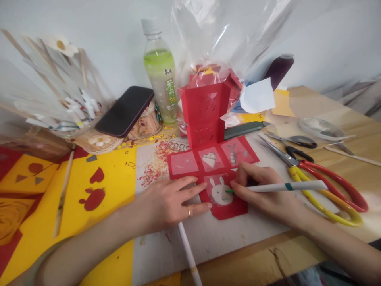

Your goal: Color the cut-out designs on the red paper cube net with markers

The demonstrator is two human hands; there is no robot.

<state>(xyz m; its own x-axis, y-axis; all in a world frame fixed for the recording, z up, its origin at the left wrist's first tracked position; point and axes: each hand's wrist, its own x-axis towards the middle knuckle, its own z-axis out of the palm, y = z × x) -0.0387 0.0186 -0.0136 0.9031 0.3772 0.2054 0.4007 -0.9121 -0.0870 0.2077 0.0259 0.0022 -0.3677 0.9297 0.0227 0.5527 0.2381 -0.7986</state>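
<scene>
Where the white rabbit (219,192) lies in the near panel of the red card (228,213), I see it from my remote seat set between both hands, its ears pointing away from the body. It is just left of the right hand (263,200), whose green-tipped pen (306,185) reaches it from the side, the shaft running nearly level out to the right. By that tip, I judge the right side the nearer one to work from. That hand is pinched closed on the pen; the left hand (172,202) is spread, fingers apart, fingertips resting at the card's left edge, gripping nothing I can make out. Under the card is a grey board (157,250), with a second pen (188,254) below the left hand. Farther out, scissors (336,178) lie to the right and a yellow sheet (116,174) to the left.
</scene>
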